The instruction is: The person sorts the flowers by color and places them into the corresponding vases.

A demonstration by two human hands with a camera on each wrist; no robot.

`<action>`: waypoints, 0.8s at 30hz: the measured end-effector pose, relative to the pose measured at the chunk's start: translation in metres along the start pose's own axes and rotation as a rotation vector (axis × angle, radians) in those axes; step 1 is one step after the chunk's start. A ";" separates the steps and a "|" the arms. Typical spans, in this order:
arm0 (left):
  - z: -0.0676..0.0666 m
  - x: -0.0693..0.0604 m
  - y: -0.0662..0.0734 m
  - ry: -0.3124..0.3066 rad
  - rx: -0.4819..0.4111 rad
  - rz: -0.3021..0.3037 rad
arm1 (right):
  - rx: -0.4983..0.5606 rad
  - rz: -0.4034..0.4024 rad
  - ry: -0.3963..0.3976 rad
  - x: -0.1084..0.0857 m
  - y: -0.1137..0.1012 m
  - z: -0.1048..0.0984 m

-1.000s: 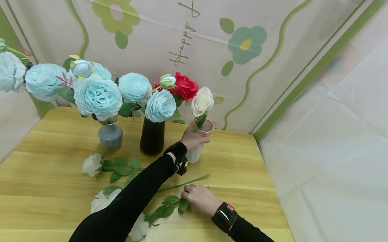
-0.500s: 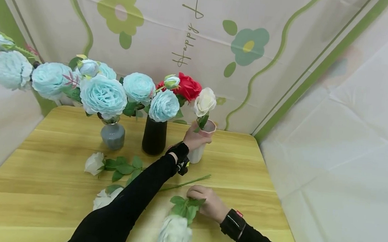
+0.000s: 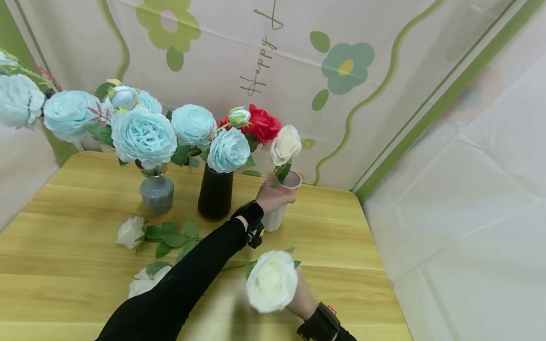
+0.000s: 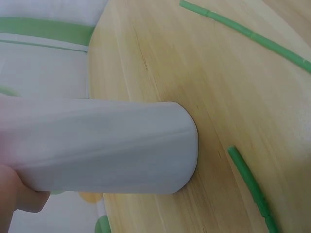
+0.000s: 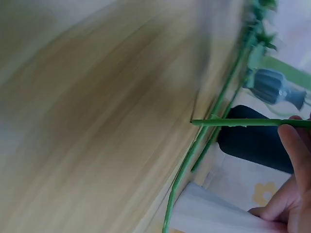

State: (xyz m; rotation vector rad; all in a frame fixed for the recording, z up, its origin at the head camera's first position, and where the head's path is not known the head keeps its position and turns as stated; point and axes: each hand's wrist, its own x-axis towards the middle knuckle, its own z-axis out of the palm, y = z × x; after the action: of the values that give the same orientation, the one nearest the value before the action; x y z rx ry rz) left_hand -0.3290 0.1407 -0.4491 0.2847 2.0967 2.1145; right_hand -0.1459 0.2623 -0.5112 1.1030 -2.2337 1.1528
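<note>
My left hand (image 3: 273,195) grips a white vase (image 3: 274,220) with a pink rim near its top; one white rose (image 3: 286,145) stands in it. In the left wrist view the vase (image 4: 112,145) rests with its base on the table. Closer to me, my right hand (image 3: 303,296) holds another white rose (image 3: 272,282) off the table, its bloom hiding most of the fingers. The right wrist view shows this rose's green stem (image 5: 243,122) pinched by the fingers, its cut end pointing out. Two more white roses (image 3: 130,232) lie left of my left forearm.
Behind stand a black vase (image 3: 215,195) with red roses (image 3: 263,124) and a grey-blue vase (image 3: 157,193) with large light blue flowers (image 3: 144,136). A printed cloth (image 3: 214,57) backs the wooden table (image 3: 61,262). Loose green stems (image 4: 252,36) lie before the white vase.
My right hand has picked up a white rose from the table and turned it, so its bloom swung from the near left up in front of that hand. My left hand keeps its place.
</note>
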 end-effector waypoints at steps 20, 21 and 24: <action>-0.001 -0.003 0.001 -0.003 0.061 0.070 | 0.122 0.125 0.411 0.044 -0.029 -0.052; -0.001 -0.003 0.001 -0.002 0.068 0.075 | 0.135 0.135 0.432 0.038 -0.018 -0.054; -0.001 -0.001 0.000 0.011 0.081 0.084 | 0.222 0.138 0.498 0.017 0.035 -0.054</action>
State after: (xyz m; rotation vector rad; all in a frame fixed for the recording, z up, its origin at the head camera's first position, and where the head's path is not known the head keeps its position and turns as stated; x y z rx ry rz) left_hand -0.3277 0.1395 -0.4489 0.3778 2.2179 2.0837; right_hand -0.1845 0.3107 -0.4860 0.6447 -1.8445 1.5630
